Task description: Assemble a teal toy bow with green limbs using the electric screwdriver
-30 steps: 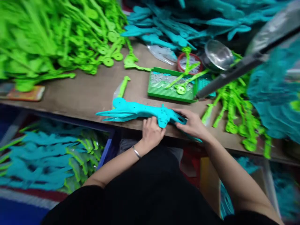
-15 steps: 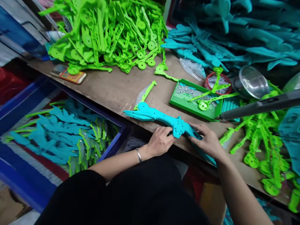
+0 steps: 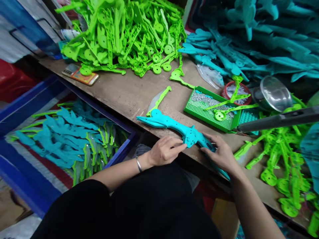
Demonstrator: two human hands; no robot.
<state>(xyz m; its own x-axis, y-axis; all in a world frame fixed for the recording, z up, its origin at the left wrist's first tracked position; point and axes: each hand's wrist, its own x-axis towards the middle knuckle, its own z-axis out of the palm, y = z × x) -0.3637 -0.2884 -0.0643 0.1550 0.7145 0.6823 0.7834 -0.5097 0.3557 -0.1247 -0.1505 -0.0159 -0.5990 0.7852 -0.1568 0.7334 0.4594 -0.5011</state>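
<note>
A long teal plastic toy part [image 3: 175, 125], with a moulded animal-like head near its middle, lies across the table's front edge. My left hand [image 3: 164, 152] pinches the lower tip of that head with its fingertips; the thumb is mostly hidden. Farther right, my right hand [image 3: 220, 153] grips the part's other end, thumb on the near side and fingers on the far side. Beyond the teal part's left end, touching or close to it, is a lime-green arm with a grey blade-shaped piece [image 3: 156, 100].
A green perforated tray [image 3: 196, 111] holds small metal pieces, with a dark rod-shaped tool [image 3: 276, 120] at its right. Piles of lime-green parts [image 3: 119, 36] and teal parts [image 3: 224, 56] stand behind. A blue-rimmed crate [image 3: 15, 116] holds assembled pieces at lower left. A phone [image 3: 83, 77] lies back left.
My left hand has shifted slightly left, and its index finger is straighter at the head's tip. My right hand keeps its hold. The whole view has shifted a little.
</note>
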